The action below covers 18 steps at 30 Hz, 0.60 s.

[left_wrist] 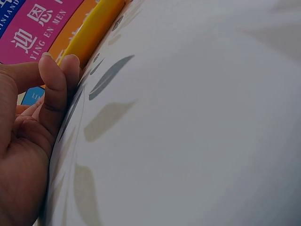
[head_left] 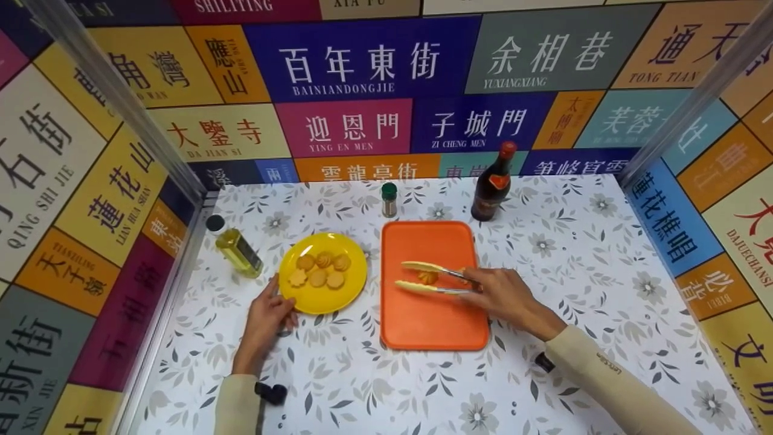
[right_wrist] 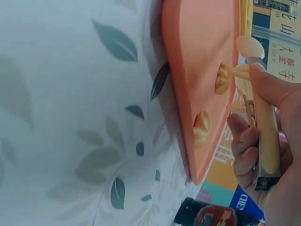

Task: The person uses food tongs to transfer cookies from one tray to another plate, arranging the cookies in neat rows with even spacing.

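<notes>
A yellow plate point(head_left: 350, 296) carries several cookies point(head_left: 318, 278). At the plate's near left rim is my left hand point(head_left: 266, 317), gripping the edge with thumb and fingers; in the left wrist view its fingertips point(left_wrist: 70, 66) meet the yellow rim. My right hand point(head_left: 501, 296) holds a pair of tongs point(head_left: 447, 291) with cream-coloured tips over the orange tray point(head_left: 432, 326). Between the spread tong arms lies one cookie point(head_left: 427, 277); I cannot tell whether they touch it. A second cookie point(right_wrist: 202, 129) lies on the tray, mostly hidden by the right hand in the head view.
An oil bottle point(head_left: 238, 251) with a black cap stands left of the plate. Behind the tray are a green-capped shaker point(head_left: 389, 202) and a dark red-capped bottle point(head_left: 492, 184). Printed panels point(head_left: 362, 66) enclose the leaf-patterned table point(head_left: 362, 386) at the back and sides.
</notes>
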Motion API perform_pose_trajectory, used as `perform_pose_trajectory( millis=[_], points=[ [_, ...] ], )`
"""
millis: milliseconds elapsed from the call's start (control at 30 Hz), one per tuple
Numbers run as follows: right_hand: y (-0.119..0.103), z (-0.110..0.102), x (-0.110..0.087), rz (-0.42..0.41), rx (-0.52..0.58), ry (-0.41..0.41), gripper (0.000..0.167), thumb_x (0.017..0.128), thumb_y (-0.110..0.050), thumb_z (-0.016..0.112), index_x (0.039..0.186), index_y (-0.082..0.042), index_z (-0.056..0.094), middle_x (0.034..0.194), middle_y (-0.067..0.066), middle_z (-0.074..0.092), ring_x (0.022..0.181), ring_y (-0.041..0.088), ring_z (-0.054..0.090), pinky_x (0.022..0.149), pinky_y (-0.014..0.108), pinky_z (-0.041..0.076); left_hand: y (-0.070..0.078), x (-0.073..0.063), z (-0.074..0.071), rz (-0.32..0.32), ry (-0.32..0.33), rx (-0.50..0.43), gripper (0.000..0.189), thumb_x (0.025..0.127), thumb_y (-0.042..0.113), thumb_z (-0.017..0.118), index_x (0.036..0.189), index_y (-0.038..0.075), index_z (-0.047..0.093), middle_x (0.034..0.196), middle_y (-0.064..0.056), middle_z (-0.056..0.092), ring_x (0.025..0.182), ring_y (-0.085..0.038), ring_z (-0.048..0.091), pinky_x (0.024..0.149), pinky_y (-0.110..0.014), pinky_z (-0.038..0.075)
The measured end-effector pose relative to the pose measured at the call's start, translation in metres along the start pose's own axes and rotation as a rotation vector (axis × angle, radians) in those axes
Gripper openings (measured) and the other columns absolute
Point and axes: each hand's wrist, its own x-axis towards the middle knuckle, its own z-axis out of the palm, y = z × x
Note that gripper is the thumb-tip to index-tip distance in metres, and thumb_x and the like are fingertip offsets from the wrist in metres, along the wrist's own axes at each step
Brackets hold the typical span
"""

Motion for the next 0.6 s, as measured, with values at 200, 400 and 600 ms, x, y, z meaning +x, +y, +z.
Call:
perform_pose_trajectory(
  millis=[200, 400, 600],
  points=[
    [0.005, -0.009, -0.005, 0.007, -0.022, -0.007, 0.032, 0.094, -0.042, 0.090, 0.107, -0.020, 0.071, 0.081, -0.015, 0.066, 0.066, 0.007, 0.058, 0.058, 0.028, 0.045, 0.001, 0.000, 0.000, -0.013, 0.011, 0.018, 0.077, 0.111, 0.008, 0.067, 0.177, 0.015, 0.027, 0.085, -0.027, 0.069, 0.061, -0.024, 0.066, 0.057, -0.029, 0.059],
    [0.011, -0.016, -0.007, 0.024, -0.053, -0.012, 0.032, 0.091, -0.041, 0.092, 0.102, -0.023, 0.068, 0.081, -0.011, 0.066, 0.061, 0.008, 0.052, 0.054, 0.028, 0.041, 0.001, 0.001, 0.000, -0.027, 0.019, 0.037, 0.077, 0.111, 0.009, 0.066, 0.177, 0.016, 0.027, 0.085, -0.025, 0.070, 0.062, -0.024, 0.066, 0.057, -0.029, 0.058],
    [0.018, -0.020, -0.010, -0.002, -0.093, 0.015, 0.033, 0.090, -0.040, 0.094, 0.100, -0.018, 0.071, 0.080, -0.011, 0.070, 0.058, 0.007, 0.050, 0.051, 0.027, 0.040, 0.000, 0.001, 0.000, -0.005, 0.010, 0.019, 0.077, 0.111, 0.007, 0.066, 0.176, 0.016, 0.027, 0.084, -0.027, 0.069, 0.061, -0.023, 0.066, 0.056, -0.029, 0.058]
  ],
)
